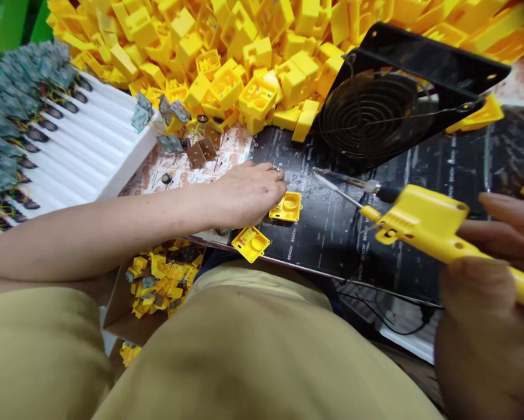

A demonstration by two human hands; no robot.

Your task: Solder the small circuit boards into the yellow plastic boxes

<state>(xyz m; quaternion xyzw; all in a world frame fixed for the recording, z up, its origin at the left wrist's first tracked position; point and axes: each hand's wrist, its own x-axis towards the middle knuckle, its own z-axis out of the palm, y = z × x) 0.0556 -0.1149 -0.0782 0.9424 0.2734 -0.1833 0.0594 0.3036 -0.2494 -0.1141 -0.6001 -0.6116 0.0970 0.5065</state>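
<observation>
My left hand (255, 191), a ring on one finger, rests at the yellow casing (288, 207) on the black mat (327, 233); its fingertips are hidden, so what they hold cannot be made out. A second open yellow casing (251, 244) lies nearer, at the mat's edge. My right hand (485, 280) is wrapped round a yellow soldering gun (428, 221), blurred, whose thin metal tip points left over the mat. Another metal-tipped tool (367, 185) with a dark handle lies just behind it, partly hidden.
A black fan (371, 111) stands at the mat's back. Yellow casings (227, 35) are heaped behind. At left, a white foam tray (113, 125) carries rows of grey-green parts with wires. Brown pieces (201, 153) lie near it. A cardboard box (128, 318) of yellow parts sits below.
</observation>
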